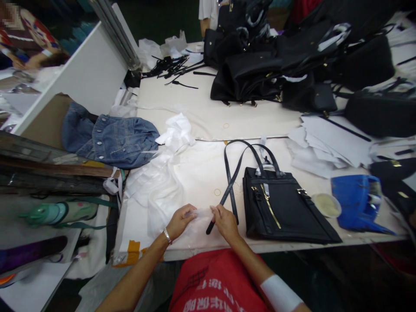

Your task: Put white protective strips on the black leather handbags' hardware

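My left hand, with a silvery bracelet at the wrist, pinches the edge of a thin, see-through white sheet stretched between my hands. My right hand has its fingers closed around a black strap near its end and meets the other side of the sheet. The strap's tip sticks out below those fingers. A black handbag with gold zips and buckles lies just right of my right hand, its handles pointing away from me. Crumpled white tissue is heaped beyond my left hand.
Black bags are piled at the back right. White paper sheets, a small round tub and a blue container sit to the right. A denim garment lies left. Loose black straps lie behind. Other people are beyond the table.
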Tool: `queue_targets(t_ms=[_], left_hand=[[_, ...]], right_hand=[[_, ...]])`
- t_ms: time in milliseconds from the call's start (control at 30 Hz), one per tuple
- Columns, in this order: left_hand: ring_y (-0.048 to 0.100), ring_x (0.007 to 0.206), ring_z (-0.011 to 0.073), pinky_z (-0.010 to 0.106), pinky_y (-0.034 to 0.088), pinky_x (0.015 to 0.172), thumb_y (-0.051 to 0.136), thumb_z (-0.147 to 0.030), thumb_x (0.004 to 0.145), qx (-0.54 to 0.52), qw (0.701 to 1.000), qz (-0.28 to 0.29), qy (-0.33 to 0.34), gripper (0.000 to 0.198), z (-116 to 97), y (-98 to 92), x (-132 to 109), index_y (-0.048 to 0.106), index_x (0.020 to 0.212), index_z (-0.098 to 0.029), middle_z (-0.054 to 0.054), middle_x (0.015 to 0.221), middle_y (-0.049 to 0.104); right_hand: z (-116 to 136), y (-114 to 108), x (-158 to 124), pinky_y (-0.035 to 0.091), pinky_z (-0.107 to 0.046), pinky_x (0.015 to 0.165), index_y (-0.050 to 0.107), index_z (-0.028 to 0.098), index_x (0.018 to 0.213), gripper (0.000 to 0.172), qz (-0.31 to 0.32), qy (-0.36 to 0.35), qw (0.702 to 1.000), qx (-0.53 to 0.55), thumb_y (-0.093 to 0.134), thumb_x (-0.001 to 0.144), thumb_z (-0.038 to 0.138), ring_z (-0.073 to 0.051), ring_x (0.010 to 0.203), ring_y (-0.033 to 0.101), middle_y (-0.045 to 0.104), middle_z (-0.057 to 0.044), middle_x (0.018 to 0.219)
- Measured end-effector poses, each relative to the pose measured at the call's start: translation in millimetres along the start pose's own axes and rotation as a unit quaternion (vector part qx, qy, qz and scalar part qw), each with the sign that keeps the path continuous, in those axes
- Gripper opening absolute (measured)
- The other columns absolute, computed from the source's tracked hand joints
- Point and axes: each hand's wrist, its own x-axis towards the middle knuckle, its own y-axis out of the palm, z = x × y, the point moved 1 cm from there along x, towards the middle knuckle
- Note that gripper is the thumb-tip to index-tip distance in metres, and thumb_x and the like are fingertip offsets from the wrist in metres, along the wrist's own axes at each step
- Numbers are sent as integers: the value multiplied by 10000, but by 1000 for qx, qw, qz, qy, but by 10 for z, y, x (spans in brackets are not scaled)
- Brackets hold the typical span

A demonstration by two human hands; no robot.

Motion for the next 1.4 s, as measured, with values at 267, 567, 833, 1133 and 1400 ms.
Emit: queue_targets(t_ms=[267,567,833,1133,1400], left_hand=[[538,791,162,270,422,755,605,-388,775,-107,993,-21,-49,233,49,-69,-12,623,836,-164,22,818,606],[539,764,153,272,419,732,617,-372,778,-152,986,-15,-74,228,24,-146,-15,615,843,-153,22,790,613],[540,727,143,254,411,704,618,-389,774,-149,985,-22,-90,227,23,-69,13,602,761,-162,5,750,616],[542,743,143,255,412,713,616,-339,789,-168,983,-10,-79,167,-56,-37,33,612,772,-173,4,778,635],[557,805,155,269,416,766,603,-322,805,-170,984,-15,-58,169,-169,33,70,618,835,-156,23,849,643]], right_hand=[[-193,84,86,409,-303,619,488,138,1012,366,-9,80,987,-136,589,795,415,-267,780,666,692,-138,811],[-267,94,145,398,-246,528,518,211,675,158,3,101,972,212,604,704,341,-146,572,557,573,26,590],[102,-477,15,499,-228,586,460,221,789,303,-44,78,752,654,714,679,345,-100,609,575,523,55,669],[207,-501,97,509,-224,590,490,208,786,296,-79,57,753,651,723,688,362,-97,606,589,556,50,661],[244,-394,95,494,-213,582,476,204,790,282,-49,59,761,644,693,723,371,-91,601,580,551,54,649]])
